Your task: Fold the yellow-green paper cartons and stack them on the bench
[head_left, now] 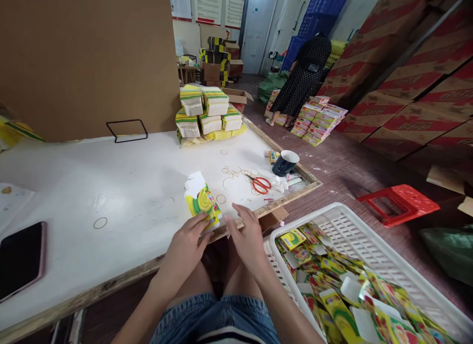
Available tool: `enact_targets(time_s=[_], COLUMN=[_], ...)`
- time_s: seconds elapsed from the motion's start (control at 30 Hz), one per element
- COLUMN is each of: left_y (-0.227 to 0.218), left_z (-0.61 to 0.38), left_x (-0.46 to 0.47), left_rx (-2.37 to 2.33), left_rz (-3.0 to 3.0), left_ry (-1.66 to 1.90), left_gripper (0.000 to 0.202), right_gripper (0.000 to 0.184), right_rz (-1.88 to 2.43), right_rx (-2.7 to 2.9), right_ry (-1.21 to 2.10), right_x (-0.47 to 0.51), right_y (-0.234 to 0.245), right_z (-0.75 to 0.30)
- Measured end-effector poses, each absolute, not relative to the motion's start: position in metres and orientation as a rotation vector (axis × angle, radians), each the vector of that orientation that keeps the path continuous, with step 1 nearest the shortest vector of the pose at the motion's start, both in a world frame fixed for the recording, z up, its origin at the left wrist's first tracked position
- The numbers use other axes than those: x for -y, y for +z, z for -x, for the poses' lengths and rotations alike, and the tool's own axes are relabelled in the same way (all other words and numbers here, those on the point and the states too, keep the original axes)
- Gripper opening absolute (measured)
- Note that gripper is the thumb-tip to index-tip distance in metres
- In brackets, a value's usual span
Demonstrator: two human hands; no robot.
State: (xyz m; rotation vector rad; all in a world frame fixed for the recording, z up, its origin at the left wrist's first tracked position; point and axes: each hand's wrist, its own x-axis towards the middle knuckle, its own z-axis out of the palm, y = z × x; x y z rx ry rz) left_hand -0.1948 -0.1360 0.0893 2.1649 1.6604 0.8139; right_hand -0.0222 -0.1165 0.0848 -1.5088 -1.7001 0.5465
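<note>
A small yellow and green printed carton [204, 202] with white flaps standing up at its top is near the table's front edge. My left hand [187, 239] is closed around its lower end, fingers across the printed face and thumb at the near side. Just right of the carton is my right hand [247, 236], its fingers apart and nothing visible in it. Beyond the carton lie several loose rubber bands [220, 199] and red-handled scissors [261, 185].
Bundled flat cartons [210, 120] are stacked at the table's back. A dark mug [285, 163] stands near the right corner, a phone [22, 260] at left. A white basket [342, 213] of cartons is to my right, by a red stool [404, 202]. A person [308, 73] bends over behind.
</note>
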Motion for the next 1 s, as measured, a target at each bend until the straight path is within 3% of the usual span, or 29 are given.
enact_targets(time_s=[0.07, 0.3, 0.47, 0.63, 1.0], left_y=[0.084, 0.073, 0.072, 0.071, 0.067], left_z=[0.192, 0.193, 0.192, 0.189, 0.186], left_x=[0.140, 0.143, 0.142, 0.144, 0.145], left_rx=[-1.624, -1.610, -1.599, -1.595, -1.614], left_rz=[-2.136, -2.088, -2.054, -2.037, -2.061], left_ry=[0.860, 0.952, 0.997, 1.028, 1.070], left_gripper=[0.022, 0.022, 0.023, 0.023, 0.022], right_gripper=[0.043, 0.037, 0.017, 0.026, 0.017], right_rz=[1.557, 1.565, 1.576, 1.601, 1.643], right_rx=[1.786, 1.807, 1.760, 1.718, 1.607], right_ry=[0.512, 0.461, 0.426, 0.440, 0.548], right_x=[0.097, 0.087, 0.093, 0.089, 0.081], right_y=[0.080, 0.076, 0.079, 0.079, 0.077], right_z=[0.042, 0.067, 0.070, 0.069, 0.062])
